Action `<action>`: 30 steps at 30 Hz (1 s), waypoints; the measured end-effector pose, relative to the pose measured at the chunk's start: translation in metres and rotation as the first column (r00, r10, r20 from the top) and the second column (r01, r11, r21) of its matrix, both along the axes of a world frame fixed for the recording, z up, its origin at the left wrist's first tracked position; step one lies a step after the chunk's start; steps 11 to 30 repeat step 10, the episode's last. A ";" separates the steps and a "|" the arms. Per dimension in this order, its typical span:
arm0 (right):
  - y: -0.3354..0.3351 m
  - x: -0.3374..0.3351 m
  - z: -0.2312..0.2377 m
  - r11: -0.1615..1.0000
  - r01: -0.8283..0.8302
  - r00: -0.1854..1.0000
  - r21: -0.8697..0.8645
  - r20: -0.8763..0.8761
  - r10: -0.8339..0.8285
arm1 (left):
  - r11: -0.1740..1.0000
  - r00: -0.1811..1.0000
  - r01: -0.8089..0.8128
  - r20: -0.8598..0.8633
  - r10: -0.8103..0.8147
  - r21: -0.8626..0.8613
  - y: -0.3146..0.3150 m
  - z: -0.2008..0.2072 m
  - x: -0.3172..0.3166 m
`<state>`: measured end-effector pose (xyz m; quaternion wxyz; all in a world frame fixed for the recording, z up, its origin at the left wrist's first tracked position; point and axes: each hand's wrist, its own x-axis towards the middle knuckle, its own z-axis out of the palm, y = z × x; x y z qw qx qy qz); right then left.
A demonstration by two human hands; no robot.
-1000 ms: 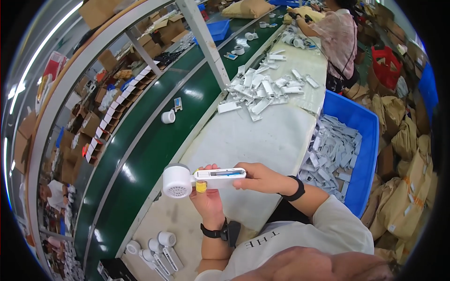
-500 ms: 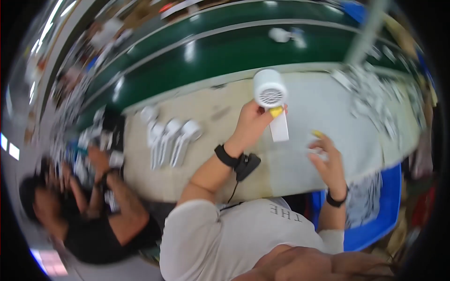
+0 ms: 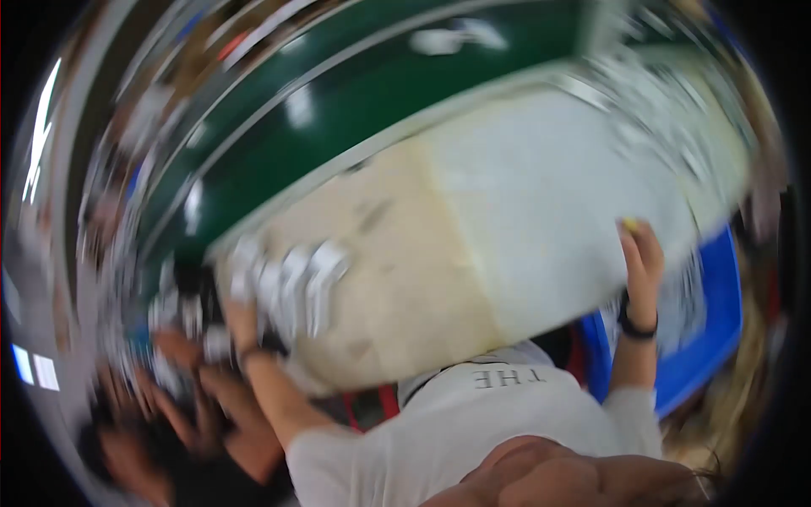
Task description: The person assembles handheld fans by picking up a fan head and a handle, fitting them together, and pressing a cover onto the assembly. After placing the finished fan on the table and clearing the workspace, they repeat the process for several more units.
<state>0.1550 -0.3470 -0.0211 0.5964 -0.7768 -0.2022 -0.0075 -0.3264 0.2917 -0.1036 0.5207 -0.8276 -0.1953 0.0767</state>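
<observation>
At the left end of the table, my left hand (image 3: 242, 319) is beside a row of several white hair dryers (image 3: 319, 283), nearest the leftmost. Its fingers are smeared by motion, so I cannot tell whether it grips one. My right hand (image 3: 643, 253) hangs over the right part of the table, fingers stretched out and holding nothing that I can see. A yellow cover (image 3: 630, 224) sits on one of its fingertips.
A blue bin (image 3: 725, 287) with pale parts stands below the table's right edge. Many white parts (image 3: 650, 110) lie heaped at the far right. Beyond the table runs a green conveyor (image 3: 338, 118) carrying a white object (image 3: 435, 40). A co-worker (image 3: 228, 448) sits close at left.
My left hand has moved from the table's middle, where it held a white hair dryer, to the row at left. My right hand has shifted right. The view has turned.
</observation>
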 end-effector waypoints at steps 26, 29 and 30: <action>-0.351 -0.045 -0.196 0.290 0.806 0.226 -0.516 -0.185 -0.956 | 0.124 0.724 0.591 0.592 0.353 -0.797 -0.207 0.171 0.273; -0.351 -0.045 -0.196 0.290 0.806 0.226 -0.516 -0.185 -0.956 | 0.124 0.724 0.591 0.592 0.353 -0.797 -0.207 0.171 0.273; -0.351 -0.045 -0.196 0.290 0.806 0.226 -0.516 -0.185 -0.956 | 0.124 0.724 0.591 0.592 0.353 -0.797 -0.207 0.171 0.273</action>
